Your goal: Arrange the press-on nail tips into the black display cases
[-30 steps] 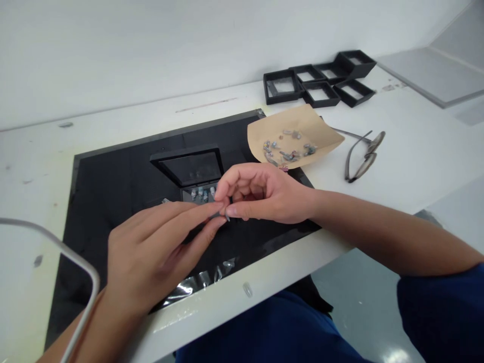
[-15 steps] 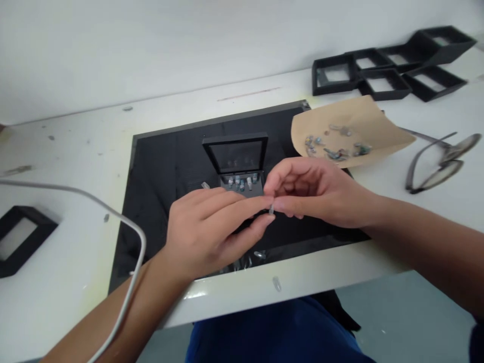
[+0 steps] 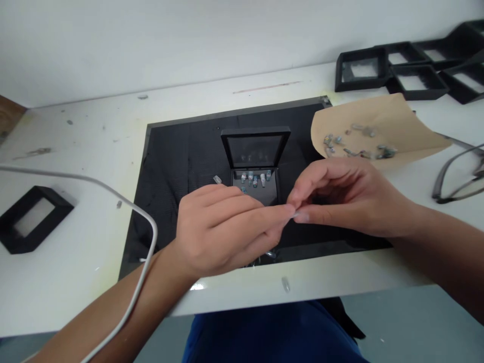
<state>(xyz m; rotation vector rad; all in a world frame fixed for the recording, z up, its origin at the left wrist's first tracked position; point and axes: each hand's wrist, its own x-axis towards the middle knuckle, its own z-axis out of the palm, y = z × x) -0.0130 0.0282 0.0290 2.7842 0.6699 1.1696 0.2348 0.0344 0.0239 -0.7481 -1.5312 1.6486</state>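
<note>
My left hand (image 3: 223,229) and my right hand (image 3: 346,196) meet fingertip to fingertip above a black mat (image 3: 177,156). Between the pinched fingers sits a tiny pale piece (image 3: 294,215), too small to name. Just behind the hands stands a small black box (image 3: 257,161) with its lid up, and a row of small blue and white pieces (image 3: 255,177) lies in its tray. One loose small piece (image 3: 217,179) lies on the mat to the left of the box.
A tan paper (image 3: 378,133) with several small pieces lies at the right. Black frame boxes (image 3: 397,68) stand at the back right, another black frame (image 3: 32,218) at the left. Eyeglasses (image 3: 459,171) lie at the right edge. A white cable (image 3: 124,212) crosses the left.
The view has swung left and the hands now sit nearer the centre. Both hands stay pinched together on the tiny piece, which was more visible before.
</note>
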